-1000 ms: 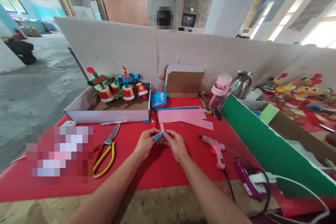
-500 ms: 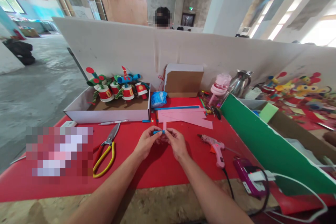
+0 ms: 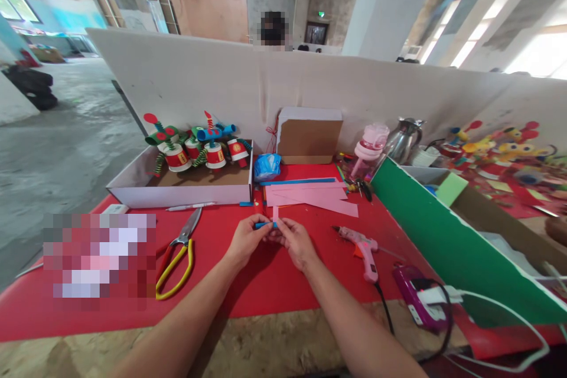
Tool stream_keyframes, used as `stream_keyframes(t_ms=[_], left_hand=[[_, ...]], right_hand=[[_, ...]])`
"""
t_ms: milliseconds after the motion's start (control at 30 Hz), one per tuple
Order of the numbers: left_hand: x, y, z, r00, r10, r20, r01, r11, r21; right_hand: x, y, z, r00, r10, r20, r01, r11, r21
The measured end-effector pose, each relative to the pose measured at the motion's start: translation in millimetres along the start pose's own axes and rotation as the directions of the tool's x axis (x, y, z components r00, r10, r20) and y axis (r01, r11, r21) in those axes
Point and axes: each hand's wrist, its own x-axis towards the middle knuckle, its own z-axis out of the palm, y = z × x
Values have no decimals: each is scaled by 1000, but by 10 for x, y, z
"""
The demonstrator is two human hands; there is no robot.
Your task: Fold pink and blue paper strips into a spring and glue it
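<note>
Both hands meet over the middle of the red-covered table (image 3: 283, 283). Between thumb and fingers, my left hand (image 3: 247, 239) pinches a narrow blue paper strip (image 3: 261, 225). My right hand (image 3: 296, 241) is closed at the strip's right end, where a pink paper strip (image 3: 275, 212) stands up across the blue one. Fingers hide how the two strips join. Just beyond the hands lie pink paper sheets (image 3: 305, 195) and a long blue strip (image 3: 301, 182). To the right rests a pink glue gun (image 3: 365, 251); on the left, scissors (image 3: 181, 242) with red and yellow handles.
A white box (image 3: 181, 196) holding several paper-cup figures stands at the back left. Along the right runs a green-sided box (image 3: 443, 248), with a purple power unit (image 3: 419, 295) and cables before it. A pink bottle (image 3: 370, 147) and metal jug (image 3: 403, 139) stand behind.
The blue strip's left end shows a little more beyond my left fingers. The hands have barely moved, and the pink strip is slightly further left.
</note>
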Motion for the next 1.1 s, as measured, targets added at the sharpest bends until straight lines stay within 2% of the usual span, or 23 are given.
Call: stream_keyframes(t_ms=[133, 333, 500, 700, 833, 967, 1100], left_hand=[[1, -13, 4, 1000, -2, -5, 2, 1000, 18], [-2, -15, 9, 1000, 3, 6, -3, 1000, 19], [4, -13, -2, 1000, -19, -11, 19, 1000, -3], [7, -23, 6, 1000, -31, 3, 31, 999, 5], [13, -25, -1, 1000, -14, 4, 14, 1000, -5], [9, -9, -8, 999, -23, 26, 27, 987, -159], [2, 3, -25, 992, -106, 62, 121, 914, -386]], right_hand=[[5, 25, -3, 1000, -15, -3, 15, 999, -50], [23, 53, -30, 991, -109, -80, 94, 981, -169], [22, 30, -54, 998, -49, -34, 44, 989, -138], [42, 46, -64, 994, -105, -43, 95, 978, -185], [40, 32, -70, 997, -60, -43, 52, 985, -165], [4, -24, -57, 1000, -13, -28, 10, 995, -102], [-22, -79, -25, 997, 19, 69, -26, 994, 106]])
